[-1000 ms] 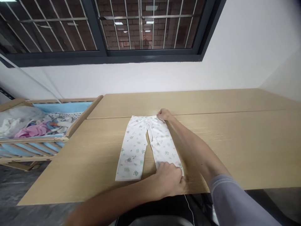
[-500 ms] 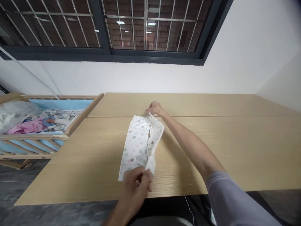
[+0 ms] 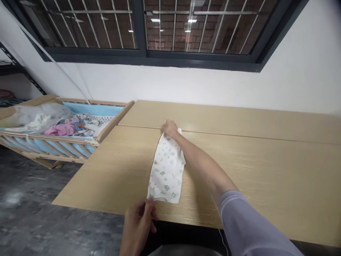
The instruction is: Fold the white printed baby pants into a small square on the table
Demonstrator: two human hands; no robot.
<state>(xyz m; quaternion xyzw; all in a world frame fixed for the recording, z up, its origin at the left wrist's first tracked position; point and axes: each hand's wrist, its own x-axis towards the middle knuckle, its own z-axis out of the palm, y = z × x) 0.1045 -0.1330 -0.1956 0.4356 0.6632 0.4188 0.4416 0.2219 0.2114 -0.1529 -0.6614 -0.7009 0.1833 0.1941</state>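
A pair of small white baby pants point(image 3: 167, 170) with a green and pink print lies folded into a narrow strip on the wooden table. My left hand point(image 3: 140, 217) is closed at the table's front edge, thumb and finger pinching the near left corner. At the far end, my right hand point(image 3: 169, 127) is closed over the top left corner, and its fingertips are partly hidden. The right forearm passes over the upper right side of the cloth. Between my hands, the left edge of the pants runs nearly straight.
The pale wooden table point(image 3: 239, 170) has a seam along its length. To the left stands a wooden crib point(image 3: 117, 121) with blue lining, holding piled clothes point(image 3: 62, 128) and a clear plastic bag point(image 3: 45, 108). Behind the table are a white wall and a barred window point(image 3: 191, 35).
The right flap of the pants has gone over onto the left half, making a narrower, flatter strip. My left hand has moved to the near left corner. The view has turned right.
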